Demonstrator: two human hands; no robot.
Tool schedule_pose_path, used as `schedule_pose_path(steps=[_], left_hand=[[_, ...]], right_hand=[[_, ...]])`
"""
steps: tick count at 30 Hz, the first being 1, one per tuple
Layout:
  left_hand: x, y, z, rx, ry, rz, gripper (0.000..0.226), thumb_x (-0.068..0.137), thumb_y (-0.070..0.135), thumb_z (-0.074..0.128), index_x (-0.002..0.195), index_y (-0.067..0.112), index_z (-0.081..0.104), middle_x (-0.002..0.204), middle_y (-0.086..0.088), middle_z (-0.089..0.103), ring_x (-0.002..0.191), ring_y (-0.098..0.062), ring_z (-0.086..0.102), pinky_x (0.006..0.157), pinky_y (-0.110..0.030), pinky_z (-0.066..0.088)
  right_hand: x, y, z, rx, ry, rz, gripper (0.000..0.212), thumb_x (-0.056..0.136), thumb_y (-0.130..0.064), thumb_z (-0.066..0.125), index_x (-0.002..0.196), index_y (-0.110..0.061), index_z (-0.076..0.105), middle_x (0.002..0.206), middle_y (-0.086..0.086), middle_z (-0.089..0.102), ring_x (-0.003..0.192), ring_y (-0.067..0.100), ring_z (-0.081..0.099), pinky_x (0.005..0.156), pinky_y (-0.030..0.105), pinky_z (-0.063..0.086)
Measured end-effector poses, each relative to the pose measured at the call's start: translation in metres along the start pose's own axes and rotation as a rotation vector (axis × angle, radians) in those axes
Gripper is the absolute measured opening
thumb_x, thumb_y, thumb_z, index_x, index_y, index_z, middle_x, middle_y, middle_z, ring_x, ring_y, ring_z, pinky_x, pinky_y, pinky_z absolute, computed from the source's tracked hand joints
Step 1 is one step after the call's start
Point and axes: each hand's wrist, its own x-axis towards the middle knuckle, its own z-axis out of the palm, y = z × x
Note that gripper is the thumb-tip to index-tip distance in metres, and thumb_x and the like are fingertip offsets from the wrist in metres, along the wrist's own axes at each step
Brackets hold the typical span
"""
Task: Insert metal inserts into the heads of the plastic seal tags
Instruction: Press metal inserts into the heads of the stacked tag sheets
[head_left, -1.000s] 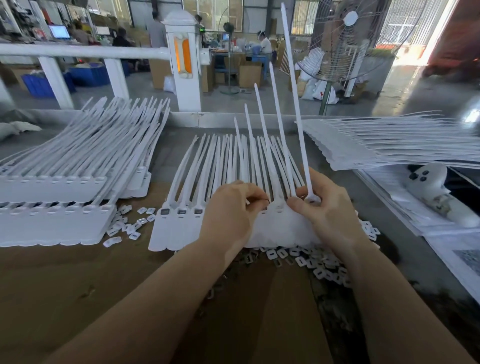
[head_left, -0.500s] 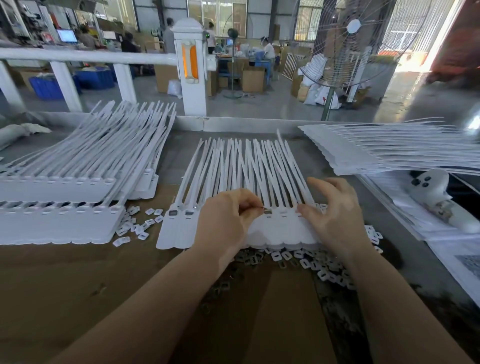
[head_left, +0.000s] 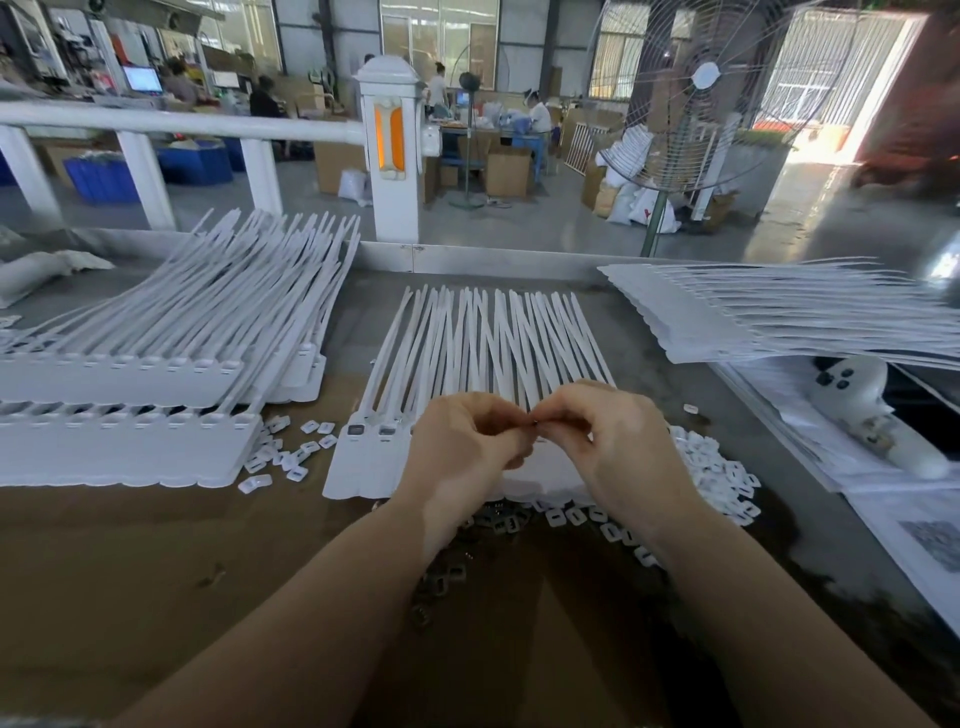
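Head view: both hands pinch a small dark piece over the seal tags

Head view shows the left hand (head_left: 462, 441) and the right hand (head_left: 608, 436) raised together just above the strip of seal tags (head_left: 498, 353) in the middle of the worktop (head_left: 130, 561). The fingers of both hands are curled, and thumb and forefinger tips of the two meet at one spot, where a small dark piece, seemingly a metal insert (head_left: 535, 423), is pinched between them; it is too small to make out which hand bears most of the grip. The other fingers are folded loosely towards the palms. Both forearms come in from the bottom edge and converge, wrists roughly level.

The strip lies flat, its joined heads under and near the hands, its long tails fanned away towards the far edge. Two heads at its left end (head_left: 371, 430) show dark filled sockets. Just nearer than the strip lie loose metal inserts (head_left: 498, 519) in a scatter, and beside the right wrist is a heap of small white plastic caps (head_left: 711, 467). More white caps (head_left: 291, 452) lie to the left, next to stacked tag strips (head_left: 130, 395). Another stack of strips (head_left: 779, 317) lies at the far right, near a white controller (head_left: 857, 395).
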Motion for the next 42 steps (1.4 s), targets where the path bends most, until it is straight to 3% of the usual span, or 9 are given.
schedule_pose_path(steps=[4,9,18,21,25,29,36,39,42], left_hand=[[0.001,0.004,-0.002,-0.343,-0.049,-0.166,0.004,0.082,0.005,0.067,0.084,0.005,0.070,0.078,-0.012,0.072,0.073,-0.019,0.070,0.064,-0.022,0.056],[0.006,0.008,-0.007,-0.541,-0.015,-0.300,0.013,0.074,-0.008,0.069,0.080,0.003,0.064,0.067,-0.009,0.069,0.064,-0.017,0.069,0.057,-0.023,0.056],[0.008,0.010,-0.008,-0.611,0.040,-0.360,0.019,0.077,-0.013,0.063,0.085,0.004,0.061,0.074,-0.012,0.068,0.074,-0.023,0.067,0.058,-0.025,0.057],[0.008,0.010,-0.009,-0.616,0.048,-0.359,0.018,0.078,-0.013,0.062,0.085,0.003,0.061,0.079,-0.014,0.068,0.076,-0.024,0.067,0.059,-0.025,0.057],[0.006,0.011,-0.009,-0.622,0.034,-0.329,0.016,0.078,-0.013,0.062,0.084,0.002,0.061,0.079,-0.014,0.067,0.070,-0.020,0.069,0.062,-0.026,0.058],[0.005,0.012,-0.009,-0.568,0.023,-0.296,0.014,0.083,-0.011,0.058,0.084,0.002,0.061,0.078,-0.012,0.066,0.069,-0.018,0.070,0.063,-0.025,0.058],[0.004,0.011,-0.011,-0.337,-0.021,-0.163,0.010,0.086,-0.003,0.059,0.088,0.006,0.064,0.083,-0.011,0.072,0.078,-0.019,0.069,0.070,-0.025,0.057],[0.007,0.009,-0.025,-0.106,0.140,-0.034,0.013,0.084,0.002,0.063,0.082,0.014,0.065,0.073,0.000,0.071,0.071,-0.012,0.067,0.065,-0.021,0.056],[0.010,-0.002,-0.048,0.106,0.369,0.022,0.020,0.085,0.009,0.063,0.078,0.027,0.062,0.070,0.009,0.069,0.069,-0.004,0.063,0.064,-0.020,0.050]], right_hand=[[-0.002,0.000,0.001,-0.005,0.040,-0.052,0.007,0.084,-0.002,0.063,0.083,-0.008,0.067,0.079,-0.002,0.062,0.074,0.011,0.057,0.068,0.024,0.048],[-0.003,0.001,0.003,0.094,0.062,-0.022,0.010,0.081,0.000,0.066,0.082,-0.010,0.069,0.077,-0.005,0.064,0.074,0.006,0.059,0.069,0.020,0.049],[-0.002,-0.002,0.007,0.351,0.157,0.213,0.023,0.080,0.001,0.068,0.082,-0.022,0.069,0.078,-0.011,0.069,0.075,-0.001,0.064,0.071,0.010,0.049],[-0.002,-0.006,0.007,0.265,0.172,0.146,0.018,0.080,0.000,0.067,0.086,-0.018,0.069,0.080,-0.009,0.066,0.075,0.001,0.062,0.069,0.008,0.046],[-0.002,-0.010,0.009,0.058,0.148,0.042,0.011,0.081,-0.007,0.069,0.091,-0.010,0.073,0.082,-0.002,0.065,0.076,0.008,0.061,0.073,0.020,0.051],[-0.001,-0.011,0.009,-0.040,0.110,0.019,0.012,0.080,-0.013,0.071,0.092,-0.009,0.074,0.082,0.001,0.067,0.074,0.013,0.061,0.072,0.029,0.053],[-0.003,-0.004,0.007,-0.052,0.111,0.048,0.009,0.085,-0.010,0.065,0.089,-0.009,0.072,0.081,0.000,0.068,0.072,0.011,0.061,0.070,0.027,0.051],[-0.007,0.005,0.002,-0.077,0.113,0.131,0.009,0.087,-0.010,0.061,0.088,-0.013,0.070,0.078,-0.004,0.068,0.070,0.006,0.059,0.066,0.015,0.047],[-0.012,0.016,-0.005,-0.098,0.116,0.193,0.008,0.087,-0.009,0.062,0.087,-0.013,0.069,0.075,-0.003,0.067,0.068,0.008,0.061,0.065,0.020,0.049]])
